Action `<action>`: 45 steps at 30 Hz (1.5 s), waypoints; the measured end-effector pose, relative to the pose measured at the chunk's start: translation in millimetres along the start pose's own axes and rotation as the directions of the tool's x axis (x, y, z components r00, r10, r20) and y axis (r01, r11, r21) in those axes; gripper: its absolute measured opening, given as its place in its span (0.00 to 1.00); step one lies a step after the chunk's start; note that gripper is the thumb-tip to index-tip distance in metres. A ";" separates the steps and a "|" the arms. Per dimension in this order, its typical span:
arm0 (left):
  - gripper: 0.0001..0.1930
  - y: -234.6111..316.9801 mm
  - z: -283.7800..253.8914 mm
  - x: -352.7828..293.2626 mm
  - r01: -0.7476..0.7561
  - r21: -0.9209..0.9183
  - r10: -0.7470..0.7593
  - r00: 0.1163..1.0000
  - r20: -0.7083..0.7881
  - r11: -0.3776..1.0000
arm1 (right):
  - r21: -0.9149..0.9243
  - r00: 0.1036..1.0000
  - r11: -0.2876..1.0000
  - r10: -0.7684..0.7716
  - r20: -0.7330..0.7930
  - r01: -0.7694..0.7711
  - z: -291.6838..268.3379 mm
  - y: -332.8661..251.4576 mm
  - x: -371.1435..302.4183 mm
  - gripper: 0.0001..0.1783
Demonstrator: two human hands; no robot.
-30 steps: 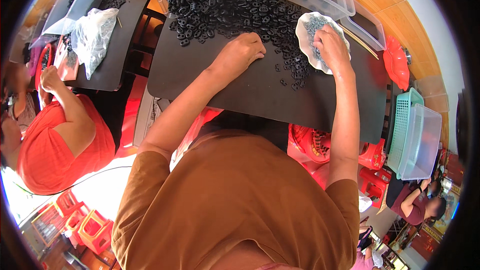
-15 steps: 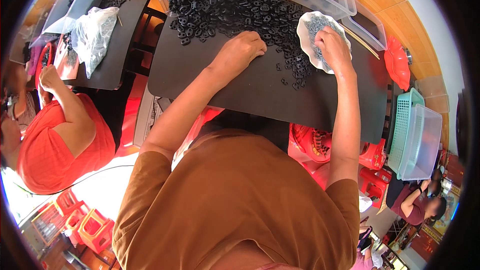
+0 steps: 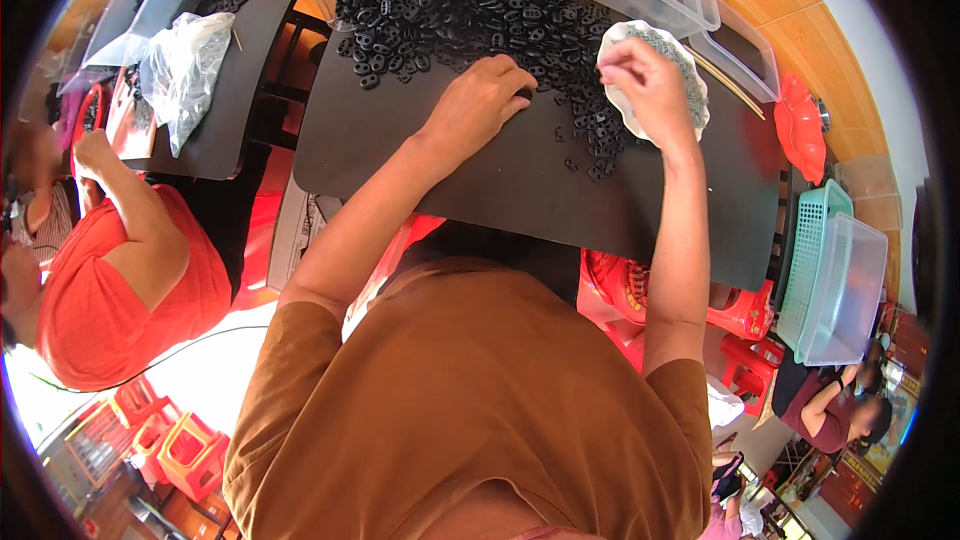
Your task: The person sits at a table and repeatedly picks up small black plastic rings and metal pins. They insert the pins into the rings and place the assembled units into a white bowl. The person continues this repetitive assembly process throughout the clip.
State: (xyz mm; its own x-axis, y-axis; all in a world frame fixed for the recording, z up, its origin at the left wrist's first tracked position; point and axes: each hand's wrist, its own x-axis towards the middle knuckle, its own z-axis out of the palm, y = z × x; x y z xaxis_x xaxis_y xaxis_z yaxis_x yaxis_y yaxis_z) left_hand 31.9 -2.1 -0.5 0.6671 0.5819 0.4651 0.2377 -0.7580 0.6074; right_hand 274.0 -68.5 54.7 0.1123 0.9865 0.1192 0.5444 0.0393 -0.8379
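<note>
Left hand (image 3: 482, 100): resting on the surface (image 3: 560, 205) at the near edge of the heaped black pieces (image 3: 450, 10), curling narrowly, showing a dark bit (image 3: 524, 93) at the fingertips; impossible to tell whether gripping or merely touching.

Right hand (image 3: 648, 85): hovering over the left part of a white wavy-edged bowl (image 3: 703, 118), bringing thumb and fingers close together, pointing leftward; impossible to tell whether pinching anything.

Black pieces, many, holed: heaping up beyond the left hand, spreading rightward toward the bowl.

Smaller black pieces (image 3: 597, 135), loose: lying between the two hands, scattering toward the near side, reaching just beside the bowl.

Grey pieces (image 3: 690, 70), tiny: lying in the bowl, showing to the right of the right hand.

Clear tub (image 3: 650, 5): standing beyond the bowl, showing more black pieces in or behind it.

Pale sticks (image 3: 728, 87): slanting just beside the bowl, on its right.

Red dish (image 3: 800, 125): sitting near the right edge of the surface.

Green basket (image 3: 805, 270): standing farther right, beside a clear box (image 3: 850, 285).

Clear bag (image 3: 185, 80): lying on a second surface (image 3: 265, 0), well apart from the left hand.

Co-worker in red (image 3: 130, 280): sitting at far left, bending one arm.
</note>
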 end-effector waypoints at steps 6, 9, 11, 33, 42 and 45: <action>0.07 -3.7 3.2 0.1 -0.021 0.082 0.019 0.999 0.034 0.996 | 0.127 1.000 0.992 0.010 -0.029 -0.006 45.0 -7.4 4.1 0.04; 0.04 -7.3 6.2 1.4 -0.076 0.116 0.077 0.997 -0.003 0.990 | 0.155 0.999 0.988 0.034 -0.037 -0.028 52.7 -5.1 1.5 0.06; 0.04 -7.1 5.9 3.5 -0.052 0.122 0.052 0.999 0.001 0.991 | 0.175 0.999 0.984 0.045 -0.003 -0.044 53.2 -3.3 -0.8 0.07; 0.06 -12.1 -5.1 10.4 0.418 -0.818 -0.430 0.871 0.237 0.396 | 0.374 0.999 0.927 -0.008 0.047 -0.010 69.1 -5.1 -4.5 0.07; 0.09 -6.4 -3.5 9.6 0.444 -0.745 -0.480 0.857 0.189 0.498 | 0.278 0.993 0.955 -0.084 -0.084 0.104 81.5 -1.2 -4.2 0.04; 0.10 -8.7 -4.8 8.6 0.441 -0.697 -0.445 0.875 0.193 0.565 | 0.171 0.990 0.978 -0.100 -0.102 0.116 80.5 -5.2 -5.6 0.04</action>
State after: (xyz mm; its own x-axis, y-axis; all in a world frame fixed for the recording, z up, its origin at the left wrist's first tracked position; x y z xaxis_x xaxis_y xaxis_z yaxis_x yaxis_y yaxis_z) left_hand 32.2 10.9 1.3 0.6139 0.7893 0.0122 -0.0629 0.0336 0.9975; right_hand 203.6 -61.3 15.6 0.1414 0.9563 0.2560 0.4039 0.1803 -0.8969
